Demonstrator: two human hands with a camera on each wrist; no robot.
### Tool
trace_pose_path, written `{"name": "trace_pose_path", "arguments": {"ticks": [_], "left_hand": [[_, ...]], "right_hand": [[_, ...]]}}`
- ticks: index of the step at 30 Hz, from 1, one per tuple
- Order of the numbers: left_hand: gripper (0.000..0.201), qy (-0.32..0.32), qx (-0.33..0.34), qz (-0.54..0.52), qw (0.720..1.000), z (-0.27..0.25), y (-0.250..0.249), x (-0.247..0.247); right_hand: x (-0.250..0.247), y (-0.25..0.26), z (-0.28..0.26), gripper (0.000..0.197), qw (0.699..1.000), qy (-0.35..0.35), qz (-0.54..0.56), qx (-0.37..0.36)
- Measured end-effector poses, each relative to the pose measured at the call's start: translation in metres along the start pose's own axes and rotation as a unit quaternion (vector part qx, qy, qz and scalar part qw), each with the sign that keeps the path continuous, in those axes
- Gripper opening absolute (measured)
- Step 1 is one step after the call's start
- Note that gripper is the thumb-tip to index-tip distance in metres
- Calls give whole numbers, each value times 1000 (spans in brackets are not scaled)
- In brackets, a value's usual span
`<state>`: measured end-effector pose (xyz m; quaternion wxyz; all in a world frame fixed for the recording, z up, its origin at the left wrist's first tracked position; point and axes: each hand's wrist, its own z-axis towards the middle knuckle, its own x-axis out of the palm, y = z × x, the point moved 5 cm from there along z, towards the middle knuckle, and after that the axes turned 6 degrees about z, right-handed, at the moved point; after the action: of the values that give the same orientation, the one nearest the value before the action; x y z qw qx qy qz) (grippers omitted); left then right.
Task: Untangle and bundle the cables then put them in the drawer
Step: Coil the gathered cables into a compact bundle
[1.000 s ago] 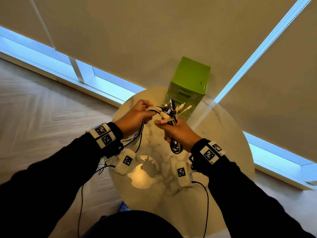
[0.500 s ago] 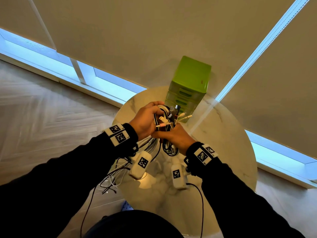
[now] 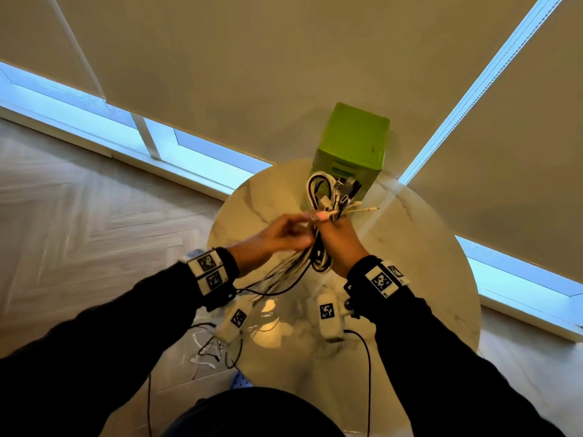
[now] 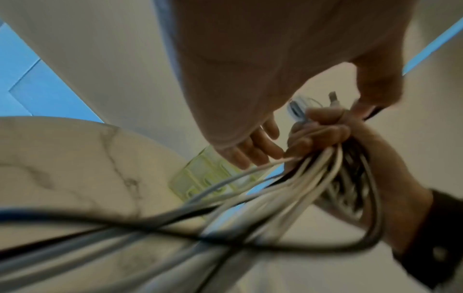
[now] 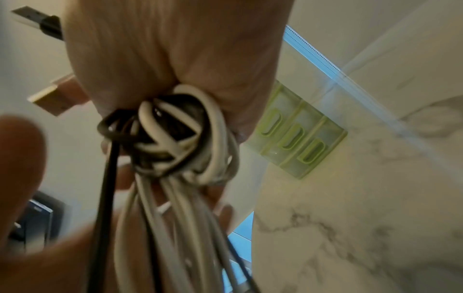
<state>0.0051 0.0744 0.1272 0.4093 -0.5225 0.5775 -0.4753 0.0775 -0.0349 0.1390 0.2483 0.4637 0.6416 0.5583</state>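
My right hand [image 3: 339,244] grips a bundle of white and black cables [image 3: 318,190] in its fist above the round marble table [image 3: 410,247]. Loops and several plugs stick up out of the fist, just in front of the green drawer unit [image 3: 353,137]. The cable tails [image 3: 284,269] run down and to the left, off the table edge. My left hand [image 3: 274,236] is blurred, just left of the fist. In the left wrist view its fingers [image 4: 253,152] lie fairly straight beside the tails [image 4: 313,174], and its thumb reaches the top of the right fist [image 4: 323,128].
The drawer unit [image 5: 295,142] stands at the table's far edge, and its three drawer fronts look closed. Behind it hang beige roller blinds over low windows. Wooden floor lies to the left of the table. Black cords run down from both wrists.
Both hands have carried the bundle up and closer to the green drawer unit. The left hand has left the top of the bundle and now sits lower, by the loose tails.
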Motion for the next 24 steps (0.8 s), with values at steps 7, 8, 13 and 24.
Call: {"name": "trace_pose_path", "arguments": {"ticks": [7, 8, 13, 24], "left_hand": [[25, 62, -52, 110, 991, -10, 30, 22], [22, 50, -62, 106, 991, -9, 31, 20], [29, 65, -54, 223, 971, -10, 17, 10], [33, 77, -76, 429, 897, -25, 39, -33]], "right_hand": [[18, 19, -2, 28, 986, 1, 159, 42], [21, 21, -3, 23, 980, 22, 193, 35], [23, 26, -8, 27, 968, 62, 238, 51], [-11, 21, -17, 16, 950, 152, -224, 158]]}}
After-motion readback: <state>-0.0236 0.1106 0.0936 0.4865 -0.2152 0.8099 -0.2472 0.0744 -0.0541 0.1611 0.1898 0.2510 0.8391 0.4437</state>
